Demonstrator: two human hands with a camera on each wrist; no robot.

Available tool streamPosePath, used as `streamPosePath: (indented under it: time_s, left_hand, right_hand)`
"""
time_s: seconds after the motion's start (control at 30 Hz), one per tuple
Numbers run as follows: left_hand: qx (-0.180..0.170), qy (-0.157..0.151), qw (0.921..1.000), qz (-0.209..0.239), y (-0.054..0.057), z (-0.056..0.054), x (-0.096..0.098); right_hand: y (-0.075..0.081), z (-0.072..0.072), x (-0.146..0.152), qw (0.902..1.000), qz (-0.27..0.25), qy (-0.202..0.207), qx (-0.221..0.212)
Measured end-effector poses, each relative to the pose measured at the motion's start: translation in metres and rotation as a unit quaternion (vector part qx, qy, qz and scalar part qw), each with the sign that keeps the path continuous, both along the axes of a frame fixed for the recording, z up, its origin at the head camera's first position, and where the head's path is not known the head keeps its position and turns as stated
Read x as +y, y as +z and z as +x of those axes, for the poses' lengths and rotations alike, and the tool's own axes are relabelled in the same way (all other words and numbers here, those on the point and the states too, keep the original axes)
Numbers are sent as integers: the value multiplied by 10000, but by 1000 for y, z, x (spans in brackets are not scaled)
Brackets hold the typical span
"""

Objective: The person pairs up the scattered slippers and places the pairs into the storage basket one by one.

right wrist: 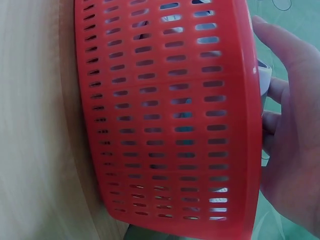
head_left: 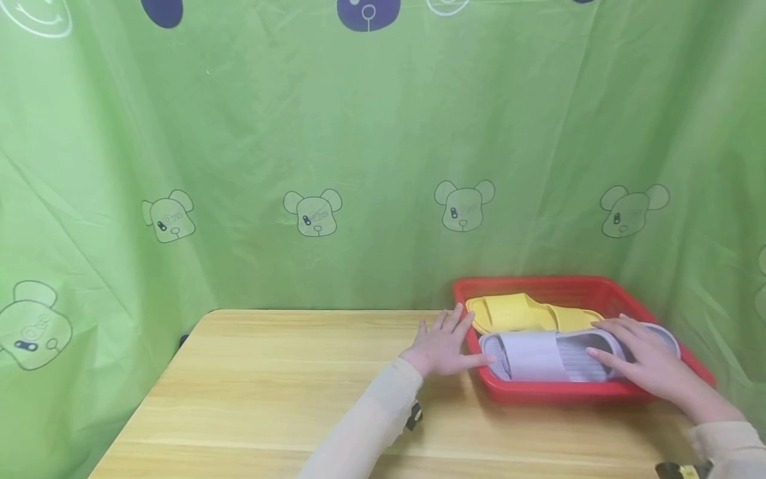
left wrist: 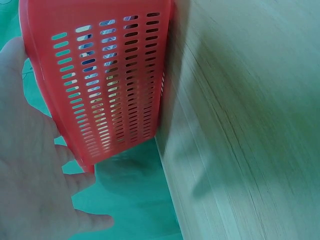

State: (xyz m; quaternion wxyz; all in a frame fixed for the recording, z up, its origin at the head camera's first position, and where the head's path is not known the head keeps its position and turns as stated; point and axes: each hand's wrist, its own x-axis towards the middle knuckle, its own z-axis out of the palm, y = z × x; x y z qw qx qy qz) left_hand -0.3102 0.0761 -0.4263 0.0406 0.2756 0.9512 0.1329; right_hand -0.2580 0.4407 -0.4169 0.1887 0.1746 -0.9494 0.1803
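Note:
A red plastic basket [head_left: 556,392] with slotted walls holds yellow slippers [head_left: 511,313] at the back and lavender slippers [head_left: 532,356] along the front. At the basket's left end, my left hand [head_left: 445,346] has its fingers spread over the rim, the thumb reaching toward the front slipper's toe. In the left wrist view, that hand [left wrist: 35,150] lies along the basket's upper edge. My right hand [head_left: 649,359] rests over the heel end of the lavender slippers, thumb and fingers apart. The right wrist view shows its fingers [right wrist: 277,90] reaching over the rim; their tips are partly hidden.
The basket stands at the right side of a light wooden table [head_left: 269,386]. A green curtain [head_left: 383,146] with bear prints hangs behind and beside the table.

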Motion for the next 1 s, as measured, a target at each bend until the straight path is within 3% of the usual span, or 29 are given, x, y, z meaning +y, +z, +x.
streamPosePath:
  time_s: [0.63, 1.0]
  left_hand:
    - [-46, 26, 10000, -1, 3, 2, 0]
    - [-79, 46, 10000, 29, 0, 1, 1]
  right_hand:
    - [-6, 9, -2, 9997, -98, -37, -230]
    - [-9, 8, -3, 9999, 100, -29, -34]
